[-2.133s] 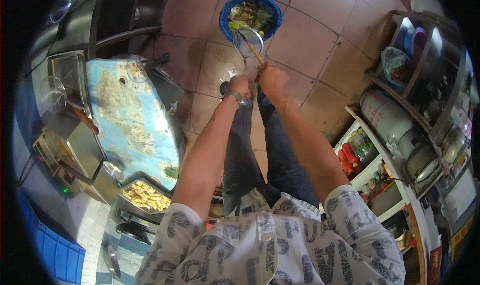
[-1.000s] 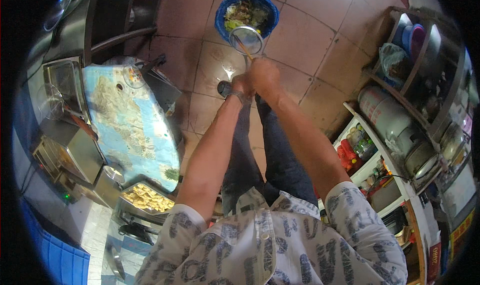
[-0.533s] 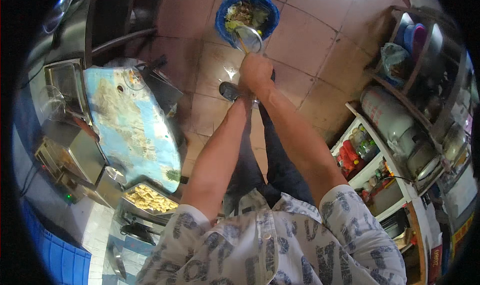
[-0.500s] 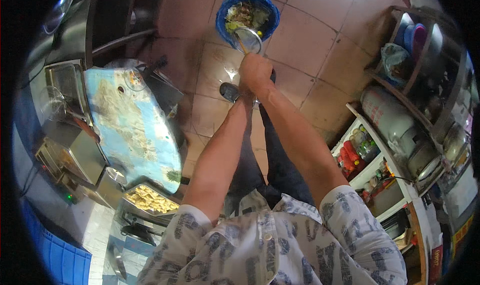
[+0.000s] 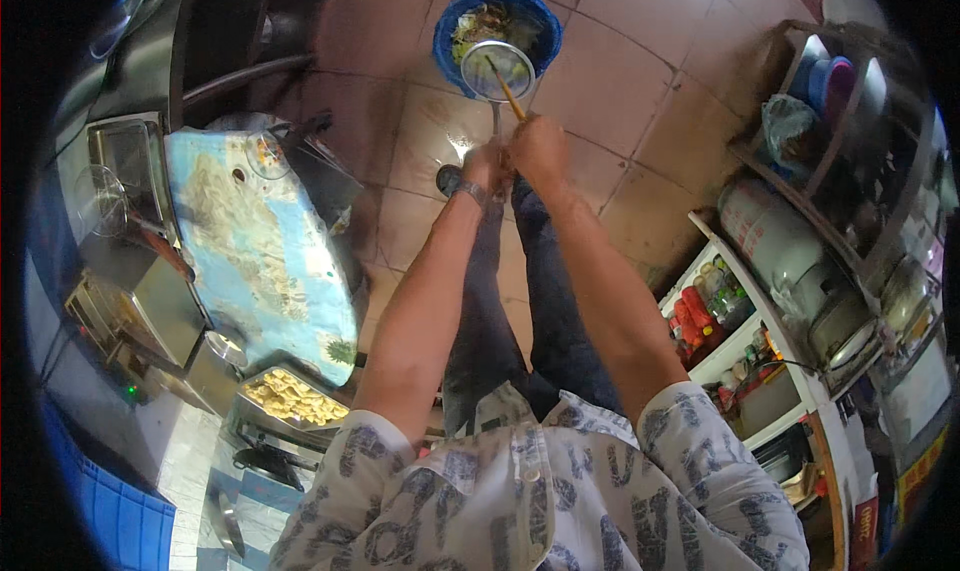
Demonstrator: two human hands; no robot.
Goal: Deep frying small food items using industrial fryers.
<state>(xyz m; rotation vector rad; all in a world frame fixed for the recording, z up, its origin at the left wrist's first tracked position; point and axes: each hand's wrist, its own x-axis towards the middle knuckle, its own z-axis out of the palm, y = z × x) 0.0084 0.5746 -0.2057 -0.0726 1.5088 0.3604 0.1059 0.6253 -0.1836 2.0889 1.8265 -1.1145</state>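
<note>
My left hand (image 5: 484,167) is closed round the handle of a round mesh strainer (image 5: 480,83). The strainer's mesh faces up over the near part of a blue-lined waste bin (image 5: 550,59), which holds food scraps. Beside it, my right hand (image 5: 540,153) grips a thin wooden stick (image 5: 513,102), perhaps a chopstick. The stick's far end lies over the mesh; whether it touches cannot be made out. Scraps show through the mesh, so I cannot tell if anything is in the strainer.
At left stands a table with a stained blue-and-white cover (image 5: 262,241). A metal tray of yellowish food pieces (image 5: 294,396) lies near it. To the right are a white shelf (image 5: 775,421) with bottles, a grey gas cylinder (image 5: 757,221) and a dark rack (image 5: 825,186). Tiled floor (image 5: 600,81) surrounds the bin.
My hands, overlapping before, are now side by side, the right one shifted rightward. The strainer's mesh has turned to show a fuller circle, and more of the stick is visible over it.
</note>
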